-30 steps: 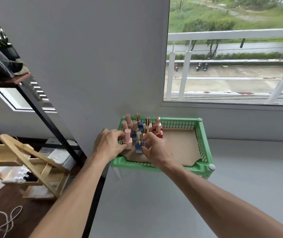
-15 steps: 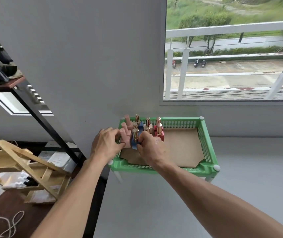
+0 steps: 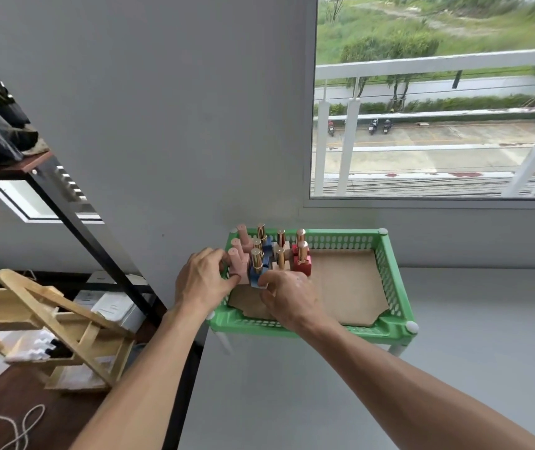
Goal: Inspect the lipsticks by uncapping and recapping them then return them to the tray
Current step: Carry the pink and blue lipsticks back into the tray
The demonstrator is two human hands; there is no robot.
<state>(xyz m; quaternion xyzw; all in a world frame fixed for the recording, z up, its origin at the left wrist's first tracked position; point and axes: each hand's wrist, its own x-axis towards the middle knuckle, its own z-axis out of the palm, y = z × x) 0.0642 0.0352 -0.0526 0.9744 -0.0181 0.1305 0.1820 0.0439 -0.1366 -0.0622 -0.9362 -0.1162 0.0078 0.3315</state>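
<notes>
A green perforated tray point(image 3: 392, 280) on short white legs stands on the grey table against the wall. Several lipsticks with gold or pink tops stand upright in its far left corner on pink, blue, cream and red bases. My left hand point(image 3: 202, 279) pinches the base of the front pink lipstick point(image 3: 238, 266). My right hand point(image 3: 287, 297) grips the base of the front blue lipstick point(image 3: 257, 271), which stands slightly tilted beside the pink one. The red lipstick point(image 3: 301, 258) stands at the right of the group. A brown cardboard liner point(image 3: 344, 287) covers the tray floor.
The grey table point(image 3: 324, 401) runs to the right under a large window point(image 3: 438, 99). To the left stand a black metal shelf point(image 3: 74, 219) holding dark items and a plant, and a wooden rack point(image 3: 42, 323) over a dark floor with a white cord.
My right hand has pushed the blue lipstick back and left against the pink one in the group. My left hand stays on the pink lipstick. The camera has tilted slightly.
</notes>
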